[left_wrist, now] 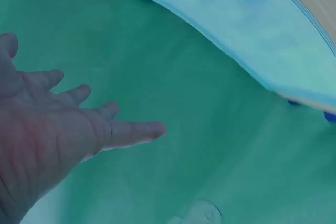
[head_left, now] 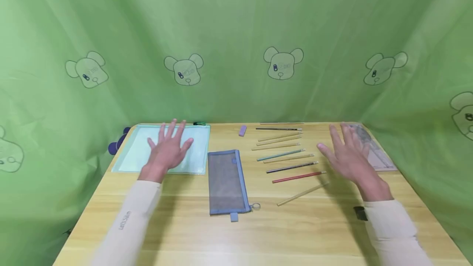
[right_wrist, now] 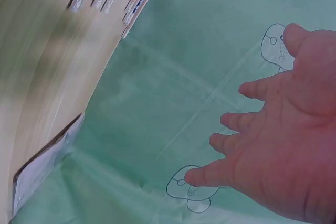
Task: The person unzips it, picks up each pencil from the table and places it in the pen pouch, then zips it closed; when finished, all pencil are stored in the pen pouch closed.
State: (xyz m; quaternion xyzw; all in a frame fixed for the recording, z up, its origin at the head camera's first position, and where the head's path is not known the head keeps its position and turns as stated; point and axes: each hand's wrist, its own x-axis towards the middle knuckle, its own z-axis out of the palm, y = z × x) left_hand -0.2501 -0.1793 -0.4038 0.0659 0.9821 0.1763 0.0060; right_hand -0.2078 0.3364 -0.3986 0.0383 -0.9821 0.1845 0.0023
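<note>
The person's left hand [head_left: 166, 153], fingers spread, is raised over the pale teal folder [head_left: 196, 157] at the far left of the table [head_left: 221, 241]. The right hand [head_left: 351, 157], fingers also spread, is raised near the flat grey packet [head_left: 380, 153] at the far right. Between the hands, a blue-edged mesh pencil case [head_left: 227, 184] lies just right of the folder, with pencils [head_left: 292, 167] in a loose column farther right and a small purple block [head_left: 242, 130] near the far edge.
</note>
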